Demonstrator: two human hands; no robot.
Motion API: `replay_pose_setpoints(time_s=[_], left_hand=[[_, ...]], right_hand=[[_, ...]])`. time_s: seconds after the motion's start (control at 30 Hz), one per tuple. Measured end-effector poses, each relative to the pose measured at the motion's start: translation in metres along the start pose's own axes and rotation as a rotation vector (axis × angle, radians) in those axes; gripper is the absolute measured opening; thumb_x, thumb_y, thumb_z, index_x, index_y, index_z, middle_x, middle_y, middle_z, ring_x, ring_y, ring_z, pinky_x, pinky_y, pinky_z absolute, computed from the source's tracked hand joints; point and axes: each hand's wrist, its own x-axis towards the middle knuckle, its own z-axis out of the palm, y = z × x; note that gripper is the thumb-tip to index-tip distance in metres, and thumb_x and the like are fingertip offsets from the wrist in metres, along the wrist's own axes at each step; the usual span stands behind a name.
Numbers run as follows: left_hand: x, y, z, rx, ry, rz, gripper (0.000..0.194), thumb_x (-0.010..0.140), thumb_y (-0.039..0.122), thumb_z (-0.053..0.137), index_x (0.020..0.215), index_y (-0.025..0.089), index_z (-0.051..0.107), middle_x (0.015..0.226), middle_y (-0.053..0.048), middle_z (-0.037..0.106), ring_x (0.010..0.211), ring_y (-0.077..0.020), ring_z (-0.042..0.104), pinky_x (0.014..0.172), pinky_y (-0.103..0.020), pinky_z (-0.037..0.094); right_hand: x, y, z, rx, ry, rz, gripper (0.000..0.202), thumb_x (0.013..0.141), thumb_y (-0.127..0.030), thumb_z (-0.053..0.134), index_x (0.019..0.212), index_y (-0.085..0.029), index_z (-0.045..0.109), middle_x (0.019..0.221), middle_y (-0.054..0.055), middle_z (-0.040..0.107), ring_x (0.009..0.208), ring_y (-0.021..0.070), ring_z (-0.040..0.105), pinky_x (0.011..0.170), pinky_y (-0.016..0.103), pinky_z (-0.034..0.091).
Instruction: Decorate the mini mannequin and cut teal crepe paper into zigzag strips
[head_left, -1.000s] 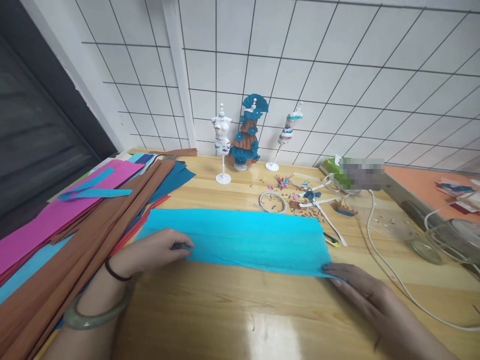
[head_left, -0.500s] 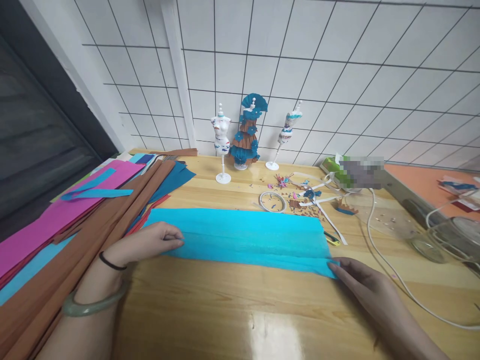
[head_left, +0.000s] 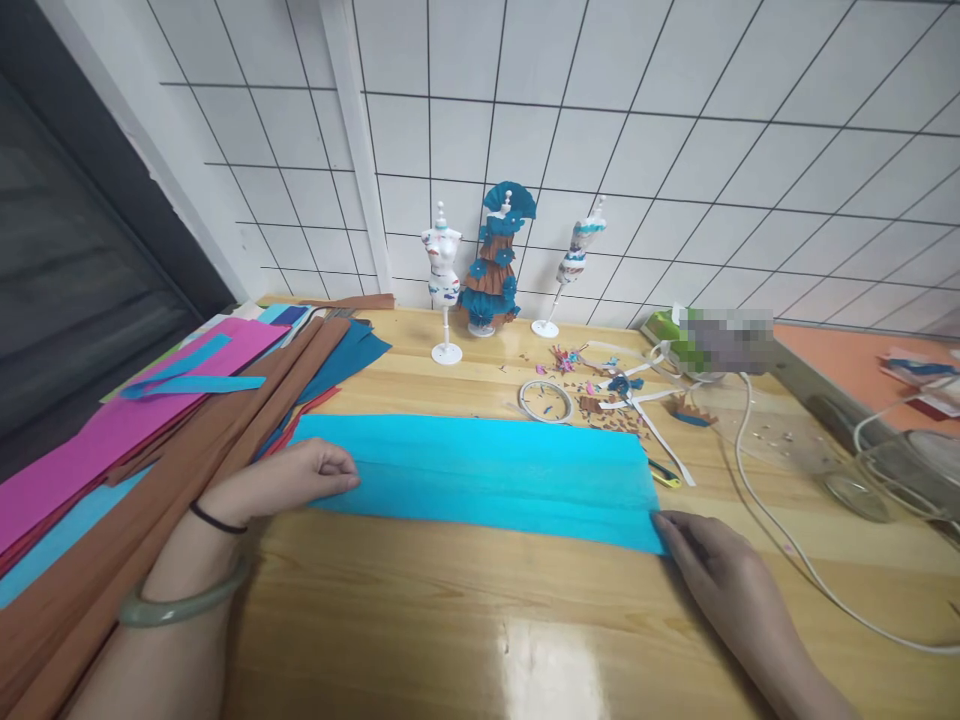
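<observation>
A bright blue sheet of crepe paper (head_left: 487, 480) lies lengthwise across the wooden table, with faint creases along it. At its left end is my left hand (head_left: 319, 475), fingers curled and thumb pressed in against the paper. My right hand (head_left: 720, 560) pinches the near right corner of the sheet between thumb and fingers; its fingertips are partly hidden. Beyond the sheet's right end lies a yellow utility knife (head_left: 665, 474), and a roll of tape (head_left: 545, 401) rests behind the far edge.
Stacked coloured paper (head_left: 187, 430) covers the left side. Two white mannequins (head_left: 444, 270) (head_left: 577, 255) flank a mannequin in a blue and brown paper dress (head_left: 491, 265) by the wall. Paper scraps (head_left: 592, 385), a white cable (head_left: 765, 510) and a glass jar (head_left: 911, 475) lie right.
My left hand has shifted slightly left. The fold at the crepe paper's near right corner now lies flatter, and my right hand has moved slightly left and down there.
</observation>
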Motion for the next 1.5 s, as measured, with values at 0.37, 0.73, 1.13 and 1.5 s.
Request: replay_pose_setpoints(time_s=[0.37, 0.73, 1.13, 1.5], left_hand=[[0.005, -0.002, 0.003, 0.034, -0.020, 0.034, 0.035, 0.073, 0.047, 0.053, 0.056, 0.017, 0.048, 0.053, 0.005, 0.032, 0.052, -0.0097, 0.027, 0.048, -0.022, 0.022], [0.010, -0.009, 0.004, 0.064, -0.033, -0.002, 0.039, 0.070, 0.052, 0.055, 0.053, 0.017, 0.047, 0.052, 0.005, 0.031, 0.050, -0.0093, 0.026, 0.047, -0.023, 0.019], [0.014, -0.014, 0.008, 0.070, 0.025, -0.033, 0.031, 0.066, 0.047, 0.061, 0.059, 0.017, 0.053, 0.053, 0.004, 0.039, 0.051, -0.0099, 0.033, 0.047, -0.021, 0.025], [0.014, -0.011, 0.008, 0.116, 0.021, -0.059, 0.034, 0.072, 0.048, 0.057, 0.062, 0.015, 0.053, 0.054, 0.005, 0.037, 0.054, -0.0101, 0.033, 0.050, -0.021, 0.024]], right_hand=[[-0.004, 0.003, -0.001, -0.061, 0.082, -0.187, 0.029, 0.086, -0.042, 0.049, 0.083, -0.021, 0.069, 0.078, 0.006, 0.072, 0.072, 0.0230, 0.064, 0.066, 0.036, 0.050], [-0.003, 0.009, 0.002, -0.089, 0.070, -0.259, 0.025, 0.087, -0.037, 0.049, 0.085, -0.021, 0.069, 0.079, 0.006, 0.072, 0.073, 0.0223, 0.064, 0.066, 0.035, 0.049], [-0.007, 0.006, 0.004, -0.108, 0.112, -0.175, 0.027, 0.086, -0.039, 0.051, 0.099, -0.019, 0.063, 0.075, 0.006, 0.068, 0.071, 0.0224, 0.062, 0.067, 0.037, 0.048], [-0.006, 0.004, 0.004, -0.074, 0.113, -0.070, 0.041, 0.085, -0.043, 0.050, 0.115, -0.015, 0.053, 0.064, 0.002, 0.061, 0.061, 0.0202, 0.060, 0.062, 0.034, 0.046]])
